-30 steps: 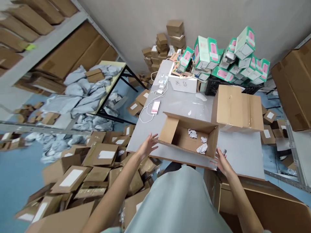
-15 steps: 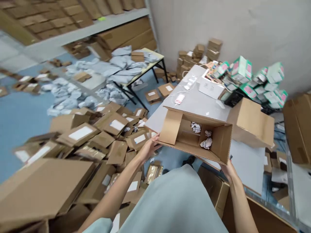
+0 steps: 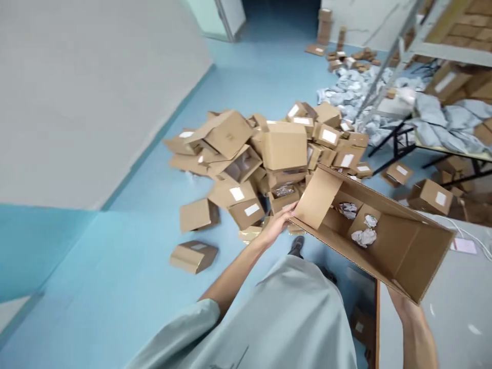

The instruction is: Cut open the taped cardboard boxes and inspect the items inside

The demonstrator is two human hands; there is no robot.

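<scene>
Between my two hands is an open cardboard box (image 3: 407, 241), tilted so that its inside faces me. Crumpled white paper (image 3: 364, 237) lies in it in a few wads. My left hand (image 3: 277, 224) grips the box's left end, by a folded-in flap (image 3: 315, 197). At the lower right corner, my right hand (image 3: 405, 302) holds the box from beneath; most of its fingers are hidden behind the cardboard. The box's right part is over a light grey table (image 3: 453, 318).
A heap of cardboard boxes (image 3: 284, 146) covers the blue floor ahead, and two boxes (image 3: 194, 256) lie apart at its left. Grey plastic bags (image 3: 438, 120) pile on a table at the right. A phone-like object (image 3: 464, 245) with a cable rests on the grey table.
My view has swung left, from the table with green-and-white boxes to the heap on the floor. The cardboard box has come along in both hands, tilting lower at its right end.
</scene>
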